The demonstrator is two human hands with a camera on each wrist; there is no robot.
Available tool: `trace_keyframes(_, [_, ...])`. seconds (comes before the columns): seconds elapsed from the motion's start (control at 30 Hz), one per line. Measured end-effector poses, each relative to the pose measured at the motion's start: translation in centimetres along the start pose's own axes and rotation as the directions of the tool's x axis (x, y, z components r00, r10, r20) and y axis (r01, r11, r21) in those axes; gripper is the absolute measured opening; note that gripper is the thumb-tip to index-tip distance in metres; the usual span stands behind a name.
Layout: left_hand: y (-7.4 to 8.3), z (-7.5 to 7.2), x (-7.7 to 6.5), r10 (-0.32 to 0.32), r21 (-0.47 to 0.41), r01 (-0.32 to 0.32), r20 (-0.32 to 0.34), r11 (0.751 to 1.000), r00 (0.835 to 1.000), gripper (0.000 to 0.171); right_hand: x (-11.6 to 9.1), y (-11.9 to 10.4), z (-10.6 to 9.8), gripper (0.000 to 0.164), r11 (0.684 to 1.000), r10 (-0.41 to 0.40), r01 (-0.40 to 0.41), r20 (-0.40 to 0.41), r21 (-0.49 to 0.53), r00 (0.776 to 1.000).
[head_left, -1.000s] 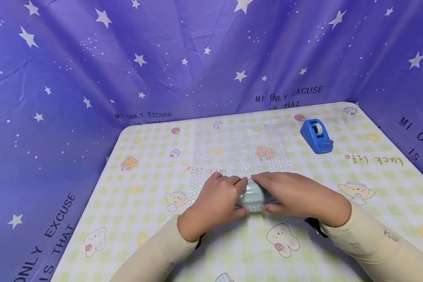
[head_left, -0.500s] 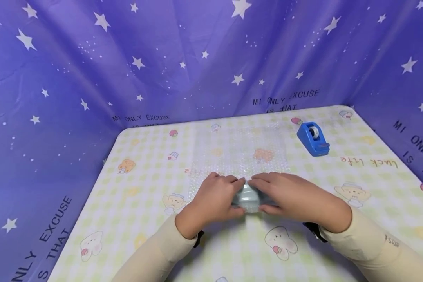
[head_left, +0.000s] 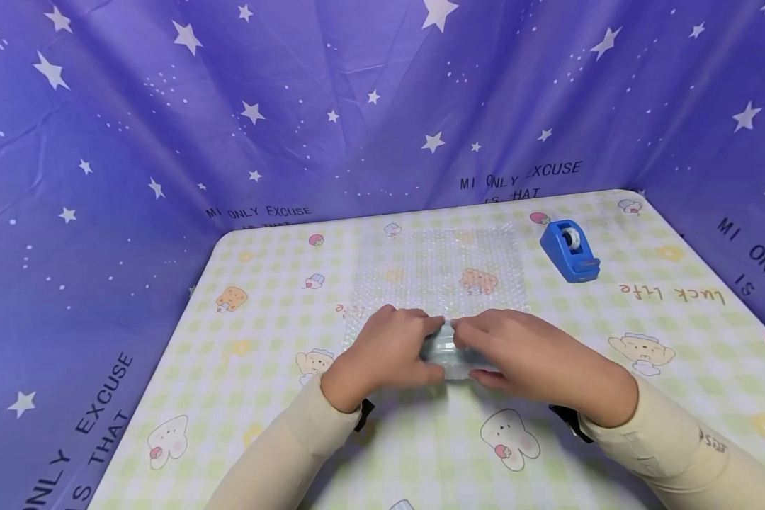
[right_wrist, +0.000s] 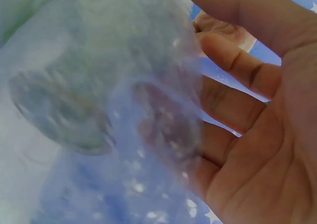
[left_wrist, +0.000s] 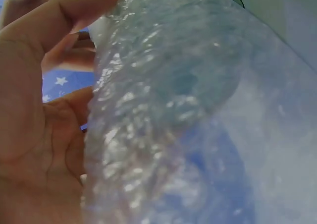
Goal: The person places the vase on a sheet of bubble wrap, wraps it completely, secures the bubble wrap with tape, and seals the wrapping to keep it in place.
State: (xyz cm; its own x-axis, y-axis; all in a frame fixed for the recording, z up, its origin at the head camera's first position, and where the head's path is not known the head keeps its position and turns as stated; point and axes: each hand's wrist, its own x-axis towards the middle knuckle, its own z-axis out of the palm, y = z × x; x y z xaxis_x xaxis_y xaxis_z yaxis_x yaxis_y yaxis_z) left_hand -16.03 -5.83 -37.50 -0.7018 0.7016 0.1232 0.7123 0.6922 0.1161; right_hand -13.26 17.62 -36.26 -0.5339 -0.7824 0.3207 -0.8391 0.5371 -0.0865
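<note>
A sheet of bubble wrap (head_left: 433, 269) lies flat on the table. Its near end goes round a pale green-grey cylindrical thing (head_left: 449, 354), whose rounded end (right_wrist: 64, 115) shows dimly through the film in the right wrist view. My left hand (head_left: 389, 350) holds the wrapped cylinder's left side, thumb on the near side and fingers over the far side. On the right side my right hand (head_left: 529, 354) holds it the same way. Between the hands only a short shiny middle part shows. Bubble film (left_wrist: 124, 135) runs close along the left thumb and fingers in the left wrist view.
A blue tape dispenser (head_left: 570, 251) with a roll of tape stands at the back right, beyond the wrap. The table has a green-checked cartoon cloth (head_left: 261, 382). A purple star-printed curtain (head_left: 357, 106) rises behind and at both sides.
The hands have come slightly closer together on the cylinder and shifted a little left. The ridged pale face seen between them earlier now shows as smoother, shiny film. The tape dispenser stays in place.
</note>
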Motion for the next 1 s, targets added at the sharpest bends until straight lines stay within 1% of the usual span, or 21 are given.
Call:
trace_keyframes(0.17, [-0.5,0.2,0.3,-0.033,-0.092,0.035,0.024,0.995,0.999,0.059,0.1,0.1,0.3,0.044,1.000,-0.007,0.007,0.022,-0.016,1.000])
trace_keyframes(0.27, [-0.7,0.2,0.5,-0.054,-0.124,0.060,0.044,0.990,0.998,0.061,0.1,0.1,0.4,0.045,1.000,-0.011,0.011,0.025,-0.019,1.000])
trace_keyframes(0.5, [-0.8,0.1,0.7,-0.069,-0.163,0.078,0.062,0.984,0.996,0.058,0.0,0.6,0.4,0.043,0.999,-0.037,0.037,0.040,-0.007,0.999])
trace_keyframes(0.7, [-1.0,0.3,0.8,-0.057,-0.178,0.065,0.052,0.982,0.997,0.055,-0.3,0.9,0.2,0.041,0.997,-0.061,0.058,0.065,0.044,0.996])
trace_keyframes(0.87, [-1.1,0.5,0.8,-0.056,-0.188,0.062,0.041,0.980,0.998,0.052,-0.3,0.9,0.2,0.037,0.998,-0.034,0.030,0.076,0.053,0.997])
trace_keyframes(1.0, [-1.2,0.5,0.8,-0.054,-0.191,0.061,0.040,0.980,0.998,0.050,-0.3,1.1,0.4,0.038,0.999,-0.006,0.002,0.081,0.049,0.997])
